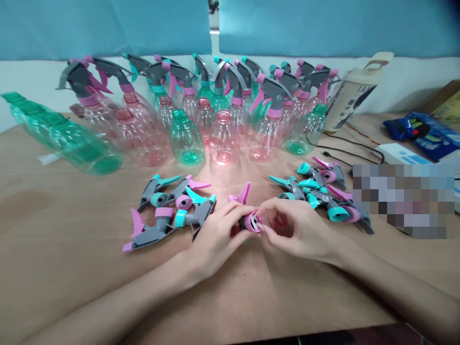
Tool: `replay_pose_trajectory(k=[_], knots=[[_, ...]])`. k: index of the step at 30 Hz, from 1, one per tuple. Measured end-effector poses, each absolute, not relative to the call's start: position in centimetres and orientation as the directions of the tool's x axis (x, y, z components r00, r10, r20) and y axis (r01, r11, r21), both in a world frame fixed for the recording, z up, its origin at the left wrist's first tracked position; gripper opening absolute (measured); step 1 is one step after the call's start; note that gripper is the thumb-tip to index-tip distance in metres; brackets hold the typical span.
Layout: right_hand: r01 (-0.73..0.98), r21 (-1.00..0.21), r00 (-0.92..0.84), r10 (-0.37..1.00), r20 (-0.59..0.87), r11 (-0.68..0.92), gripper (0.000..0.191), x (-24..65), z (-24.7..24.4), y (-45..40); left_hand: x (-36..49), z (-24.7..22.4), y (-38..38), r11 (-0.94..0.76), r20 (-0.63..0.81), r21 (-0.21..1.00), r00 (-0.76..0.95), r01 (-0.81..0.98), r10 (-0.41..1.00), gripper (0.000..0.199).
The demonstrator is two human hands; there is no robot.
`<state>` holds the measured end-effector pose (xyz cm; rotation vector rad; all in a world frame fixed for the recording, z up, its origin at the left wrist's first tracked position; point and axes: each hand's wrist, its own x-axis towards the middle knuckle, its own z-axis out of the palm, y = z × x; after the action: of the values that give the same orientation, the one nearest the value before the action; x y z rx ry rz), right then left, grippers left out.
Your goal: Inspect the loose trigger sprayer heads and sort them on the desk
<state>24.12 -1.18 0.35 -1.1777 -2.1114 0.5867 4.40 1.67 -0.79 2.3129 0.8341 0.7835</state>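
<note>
My left hand [224, 223] is wrapped round a grey spray trigger head with a pink lever [242, 194]; much of its body is hidden by the fingers. The pink collar [253, 222] of this head faces right, with a white part and a dark hole showing inside it. My right hand [293, 225] pinches at the collar's rim with thumb and forefinger. Loose spray heads lie on either side: several to the left, among them a pink-collared one [156, 230], and a heap to the right with a teal-collared one [338, 213].
Behind the hands stand several green and pink bottles, some open-topped like this pink bottle [224, 139], others with spray heads fitted. Nested green bottles [79, 143] lean at left. A cream tumbler [354, 93], black cables [362, 149] and a blue packet [429, 136] are at right.
</note>
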Motion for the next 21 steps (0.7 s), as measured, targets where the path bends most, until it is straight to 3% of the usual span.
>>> replay_pose_trajectory(k=[11,21], knots=[[0.593,-0.659,-0.376,0.883,0.281,0.462,0.013,24.19,0.14,-1.04,4.51,-0.85,1.69,-0.650,0.338,0.656,0.620,0.384,0.708,0.030],[0.571,-0.642,-0.348,0.859,0.375,0.512,0.011,23.54,-0.06,-1.39,4.64,-0.93,1.63,-0.645,0.327,0.678,0.642,0.352,0.694,0.024]])
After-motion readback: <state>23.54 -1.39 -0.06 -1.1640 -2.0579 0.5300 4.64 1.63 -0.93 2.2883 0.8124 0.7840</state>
